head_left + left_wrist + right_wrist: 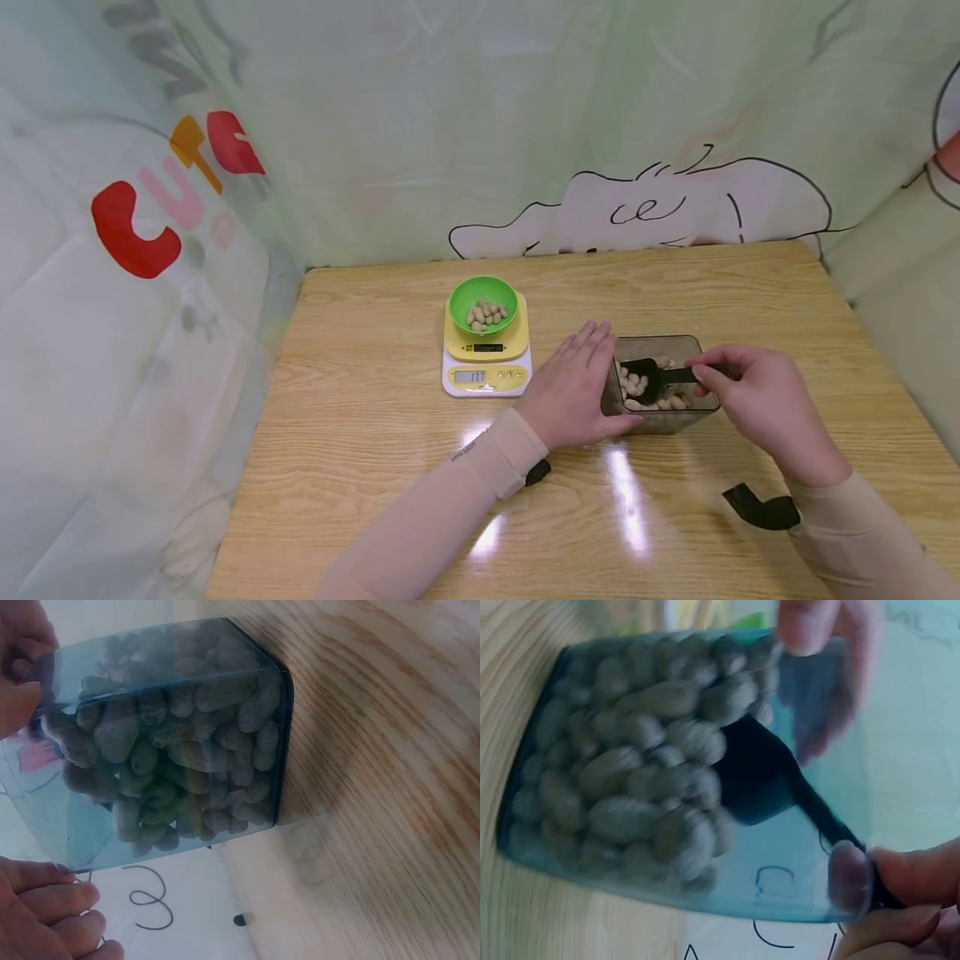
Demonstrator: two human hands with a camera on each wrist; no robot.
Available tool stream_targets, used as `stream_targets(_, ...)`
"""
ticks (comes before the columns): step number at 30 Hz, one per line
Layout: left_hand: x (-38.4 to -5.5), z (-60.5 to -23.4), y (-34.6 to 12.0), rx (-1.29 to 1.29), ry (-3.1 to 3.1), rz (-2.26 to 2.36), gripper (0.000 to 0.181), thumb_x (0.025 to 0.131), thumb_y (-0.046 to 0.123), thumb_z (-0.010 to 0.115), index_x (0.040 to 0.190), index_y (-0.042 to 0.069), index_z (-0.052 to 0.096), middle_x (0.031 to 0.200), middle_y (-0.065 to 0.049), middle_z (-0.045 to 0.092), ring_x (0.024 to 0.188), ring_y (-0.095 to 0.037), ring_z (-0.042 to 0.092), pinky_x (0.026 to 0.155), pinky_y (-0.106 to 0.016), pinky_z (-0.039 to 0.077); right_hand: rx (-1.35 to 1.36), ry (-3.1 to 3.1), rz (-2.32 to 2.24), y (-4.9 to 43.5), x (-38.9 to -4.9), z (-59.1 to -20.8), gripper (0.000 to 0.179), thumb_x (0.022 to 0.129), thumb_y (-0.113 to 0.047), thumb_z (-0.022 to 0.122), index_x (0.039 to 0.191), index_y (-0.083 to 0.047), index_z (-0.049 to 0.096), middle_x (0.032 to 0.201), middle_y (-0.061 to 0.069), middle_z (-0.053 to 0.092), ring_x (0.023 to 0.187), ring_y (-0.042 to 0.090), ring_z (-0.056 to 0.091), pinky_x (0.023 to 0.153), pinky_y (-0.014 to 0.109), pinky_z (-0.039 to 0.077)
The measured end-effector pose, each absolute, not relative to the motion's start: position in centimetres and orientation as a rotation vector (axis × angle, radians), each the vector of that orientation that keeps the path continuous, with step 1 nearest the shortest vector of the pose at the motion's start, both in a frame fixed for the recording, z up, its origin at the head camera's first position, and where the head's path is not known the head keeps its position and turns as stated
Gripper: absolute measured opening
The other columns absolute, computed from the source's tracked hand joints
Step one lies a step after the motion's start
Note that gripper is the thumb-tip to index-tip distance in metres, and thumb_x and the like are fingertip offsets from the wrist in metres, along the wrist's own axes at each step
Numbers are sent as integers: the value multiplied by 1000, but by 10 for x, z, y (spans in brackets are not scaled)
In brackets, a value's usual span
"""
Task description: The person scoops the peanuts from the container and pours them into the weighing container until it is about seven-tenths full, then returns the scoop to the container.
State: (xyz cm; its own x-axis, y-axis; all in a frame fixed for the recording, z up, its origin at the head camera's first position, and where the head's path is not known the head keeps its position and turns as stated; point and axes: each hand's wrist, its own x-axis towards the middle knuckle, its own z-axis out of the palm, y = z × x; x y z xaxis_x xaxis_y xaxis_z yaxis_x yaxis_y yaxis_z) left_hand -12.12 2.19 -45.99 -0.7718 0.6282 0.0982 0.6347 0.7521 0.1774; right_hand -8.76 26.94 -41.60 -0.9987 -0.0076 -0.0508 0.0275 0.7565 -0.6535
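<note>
On the right of the table stands a clear grey box (663, 422) holding many unshelled peanuts (199, 754). My left hand (576, 387) lies along its left wall with straight fingers, the thumb reaching across the near side. Inside the box is a black scoop (649, 378); its head (754, 772) leans against the peanuts. Over the right rim, my right hand (757, 404) pinches the scoop's handle (821, 814) between thumb and fingers. In the left wrist view, the near wall of the box fills the middle, with fingers at the upper rim.
Left of the box, a yellow and white kitchen scale (501, 347) carries a green bowl (483, 287) with several peanuts (487, 315) in it. Its small display (471, 377) shows digits. Behind the wooden table (360, 433) hangs a printed curtain (420, 142).
</note>
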Motion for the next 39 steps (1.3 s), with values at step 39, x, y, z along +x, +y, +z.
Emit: stream_targets(39, -122, -460, 23, -1052, -2942, -285, 114, 96, 83, 53, 171, 4, 20, 181, -12, 21, 170, -26, 18, 138, -35, 20, 145, 2531, -1507, 299, -95, -417, 21, 113, -13, 54, 113, -5, 73, 79, -10, 73, 60, 9, 47, 49, 35, 32)
